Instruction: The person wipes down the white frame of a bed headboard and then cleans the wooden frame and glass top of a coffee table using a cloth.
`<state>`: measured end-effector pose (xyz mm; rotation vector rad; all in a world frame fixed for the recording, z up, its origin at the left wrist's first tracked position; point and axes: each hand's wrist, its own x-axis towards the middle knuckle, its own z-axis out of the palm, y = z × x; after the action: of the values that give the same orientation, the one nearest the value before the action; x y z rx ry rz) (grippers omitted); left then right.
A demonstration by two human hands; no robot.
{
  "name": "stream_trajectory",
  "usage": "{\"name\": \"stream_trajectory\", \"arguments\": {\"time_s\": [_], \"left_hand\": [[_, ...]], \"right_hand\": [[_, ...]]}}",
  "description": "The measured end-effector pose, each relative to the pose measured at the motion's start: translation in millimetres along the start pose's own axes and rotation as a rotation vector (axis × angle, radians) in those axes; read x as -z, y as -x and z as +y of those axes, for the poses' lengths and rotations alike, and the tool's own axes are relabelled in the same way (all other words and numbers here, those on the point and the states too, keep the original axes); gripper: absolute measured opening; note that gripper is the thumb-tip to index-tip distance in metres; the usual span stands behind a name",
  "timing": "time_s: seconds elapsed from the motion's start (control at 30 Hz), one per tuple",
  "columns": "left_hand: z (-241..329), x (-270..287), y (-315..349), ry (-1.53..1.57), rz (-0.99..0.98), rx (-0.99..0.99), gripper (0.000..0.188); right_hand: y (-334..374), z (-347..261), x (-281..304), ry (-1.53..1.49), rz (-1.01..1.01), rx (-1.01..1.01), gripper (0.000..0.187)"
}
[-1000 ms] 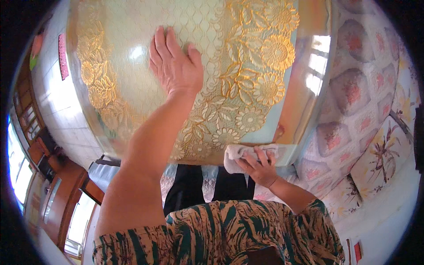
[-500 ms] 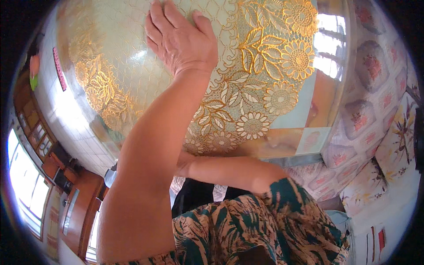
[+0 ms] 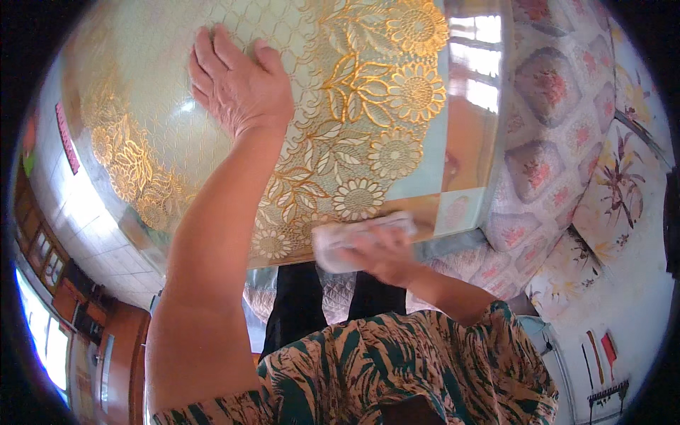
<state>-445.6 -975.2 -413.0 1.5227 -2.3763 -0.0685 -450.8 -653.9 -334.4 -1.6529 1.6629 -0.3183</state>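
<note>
My left hand (image 3: pixel 244 88) lies flat on the table (image 3: pixel 418 185), its fingers stretched toward the far side and holding nothing. A clear glossy cover over a gold flower-patterned mat (image 3: pixel 333 152) makes up the surface beneath it. At the near edge of the table my right hand (image 3: pixel 386 256) is closed on a folded white cloth (image 3: pixel 338 244), pressed against the tabletop close to the gold flowers. Both hand and cloth are somewhat smeared by motion, and the fingertips are partly hidden in the fabric.
A sofa with a quilted flowered cover (image 3: pixel 538 166) runs along the table's right side, with a flowered cushion (image 3: pixel 613 188) farther right. Brown wooden furniture (image 3: pixel 124 347) and a bright window (image 3: pixel 42 333) are at the lower left. Pale floor tiles (image 3: pixel 106 227) lie to the left.
My right hand, earlier hidden behind my left forearm, has swept right along the near table edge, bringing the cloth into sight. My left hand stays flat; the whole view has shifted slightly.
</note>
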Motion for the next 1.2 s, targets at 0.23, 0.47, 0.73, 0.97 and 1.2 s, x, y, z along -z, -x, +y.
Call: {"name": "stream_trajectory", "arguments": {"time_s": [0.23, 0.47, 0.73, 0.97, 1.2], "left_hand": [[5, -2, 1, -0.002, -0.006, 0.001, 0.051], [0, -1, -1, -0.013, -0.017, 0.008, 0.052], [2, -2, -1, -0.047, -0.035, -0.017, 0.053], [4, -6, 0, -0.041, -0.025, -0.033, 0.054], [-5, -6, -1, -0.092, 0.012, -0.072, 0.052]], "right_hand": [[25, 103, 76, 0.375, 0.477, -0.540, 0.061], [-59, 197, 154, 0.234, 0.846, -0.465, 0.054], [68, 178, 75, -1.269, 1.179, -1.014, 0.040], [54, 125, -82, -1.887, 1.348, -0.949, 0.042], [-96, -49, -165, -2.100, 0.970, -1.139, 0.041]]}}
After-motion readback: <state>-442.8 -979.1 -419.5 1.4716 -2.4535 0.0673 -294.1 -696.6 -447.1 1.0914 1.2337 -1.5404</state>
